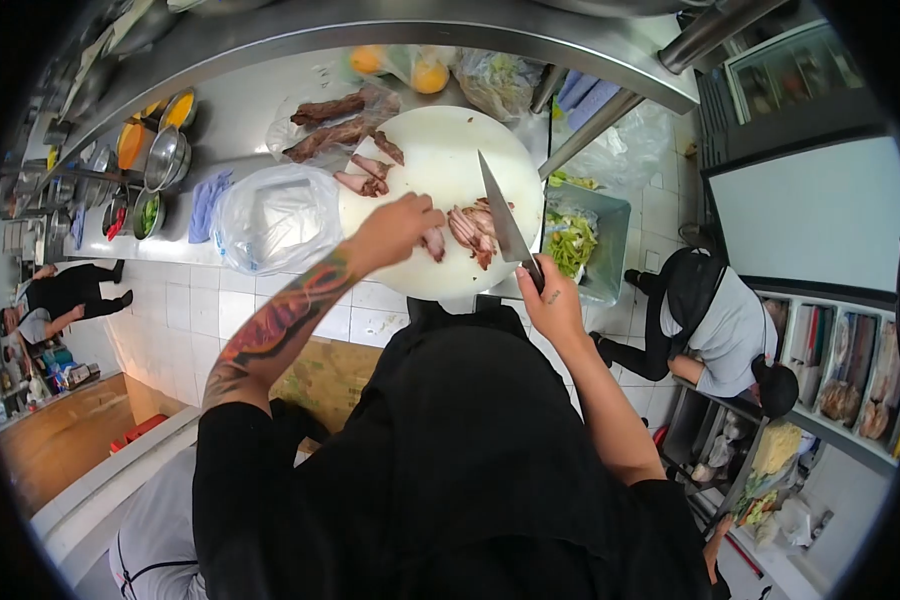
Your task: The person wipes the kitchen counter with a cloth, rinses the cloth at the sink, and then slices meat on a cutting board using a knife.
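Note:
My right hand (553, 300) grips the dark handle of a kitchen knife (506, 218). Its broad blade points away from me over the round white cutting board (455, 140). Left of the blade lies a small pile of sliced meat (472, 234). My left hand (402, 228) has its fingers curled down on a piece of meat (433, 243), apart from the knife. Larger chunks of meat (367, 174) rest on the board's left side. Beyond them, long strips of cooked meat (328, 125) lie on clear plastic.
A container lined with a plastic bag (278, 218) stands left of the board. On the right is a green bin (610, 245) with leafy scraps. A steel shelf (410, 28) crosses above the counter. Metal bowls (167, 158) stand far left; a co-worker (715, 310) bends at the right.

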`<control>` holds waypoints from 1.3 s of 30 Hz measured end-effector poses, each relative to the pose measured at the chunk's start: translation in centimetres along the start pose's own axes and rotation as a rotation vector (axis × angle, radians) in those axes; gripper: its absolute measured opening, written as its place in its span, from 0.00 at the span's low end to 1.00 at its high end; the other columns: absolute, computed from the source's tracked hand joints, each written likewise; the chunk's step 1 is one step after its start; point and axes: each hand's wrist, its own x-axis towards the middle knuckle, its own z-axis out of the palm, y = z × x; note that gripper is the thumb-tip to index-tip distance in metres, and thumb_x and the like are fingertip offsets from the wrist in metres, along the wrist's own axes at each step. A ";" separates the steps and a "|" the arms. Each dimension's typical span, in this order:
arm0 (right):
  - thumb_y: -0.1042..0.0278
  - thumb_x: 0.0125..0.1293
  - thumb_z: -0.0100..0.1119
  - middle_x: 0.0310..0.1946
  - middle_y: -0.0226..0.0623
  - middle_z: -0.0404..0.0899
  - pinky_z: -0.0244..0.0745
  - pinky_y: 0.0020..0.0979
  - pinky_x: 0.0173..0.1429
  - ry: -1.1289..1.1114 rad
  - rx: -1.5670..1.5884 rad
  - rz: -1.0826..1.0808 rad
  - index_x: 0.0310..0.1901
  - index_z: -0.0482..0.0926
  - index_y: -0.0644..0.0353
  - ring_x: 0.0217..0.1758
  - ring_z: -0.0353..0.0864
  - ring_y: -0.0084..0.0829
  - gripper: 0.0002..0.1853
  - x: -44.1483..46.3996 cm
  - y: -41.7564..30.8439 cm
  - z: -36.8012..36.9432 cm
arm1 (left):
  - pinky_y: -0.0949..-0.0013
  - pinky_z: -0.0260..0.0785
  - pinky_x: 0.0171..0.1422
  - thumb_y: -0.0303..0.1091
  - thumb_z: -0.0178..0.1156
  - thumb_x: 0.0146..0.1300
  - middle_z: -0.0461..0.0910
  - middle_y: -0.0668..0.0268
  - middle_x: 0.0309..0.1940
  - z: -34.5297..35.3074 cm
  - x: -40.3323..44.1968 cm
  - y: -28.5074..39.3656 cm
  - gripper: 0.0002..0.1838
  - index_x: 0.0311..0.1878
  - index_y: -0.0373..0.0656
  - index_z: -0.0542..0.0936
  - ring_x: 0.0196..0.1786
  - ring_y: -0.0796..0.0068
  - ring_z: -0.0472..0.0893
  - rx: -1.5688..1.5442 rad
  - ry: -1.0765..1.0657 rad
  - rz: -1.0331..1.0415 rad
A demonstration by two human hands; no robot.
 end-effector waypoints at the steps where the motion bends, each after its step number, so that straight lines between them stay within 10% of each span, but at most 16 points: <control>1: 0.57 0.77 0.62 0.28 0.56 0.85 0.78 0.52 0.38 0.016 0.017 -0.010 0.52 0.78 0.63 0.33 0.86 0.61 0.16 -0.1 -0.1 -0.1 | 0.54 0.78 0.57 0.22 0.71 0.52 0.78 0.60 0.50 0.6 -0.6 1.4 0.25 0.55 0.46 0.80 0.57 0.53 0.79 -0.009 0.059 -0.022; 11: 0.59 0.77 0.61 0.23 0.50 0.83 0.79 0.52 0.35 -0.202 -0.419 -0.245 0.47 0.77 0.63 0.28 0.86 0.54 0.13 0.3 -5.5 -3.3 | 0.57 0.77 0.62 0.22 0.74 0.52 0.79 0.59 0.56 4.3 -3.1 5.8 0.23 0.53 0.43 0.82 0.60 0.53 0.79 -0.156 0.549 -0.211; 21: 0.57 0.77 0.60 0.26 0.53 0.85 0.80 0.54 0.39 -0.508 -0.681 -0.099 0.43 0.77 0.67 0.31 0.86 0.57 0.17 -0.5 -10.6 -4.3 | 0.59 0.79 0.56 0.19 0.69 0.53 0.83 0.63 0.46 6.2 -2.7 4.3 0.11 0.40 0.42 0.86 0.53 0.56 0.83 -0.163 0.577 0.030; 39: 0.56 0.78 0.59 0.27 0.52 0.86 0.80 0.56 0.39 -0.427 -0.636 -0.063 0.45 0.77 0.64 0.33 0.88 0.57 0.16 1.6 -8.4 1.2 | 0.59 0.79 0.54 0.20 0.70 0.55 0.84 0.65 0.43 6.3 -2.9 4.3 0.08 0.37 0.41 0.87 0.49 0.59 0.83 -0.245 0.631 -0.017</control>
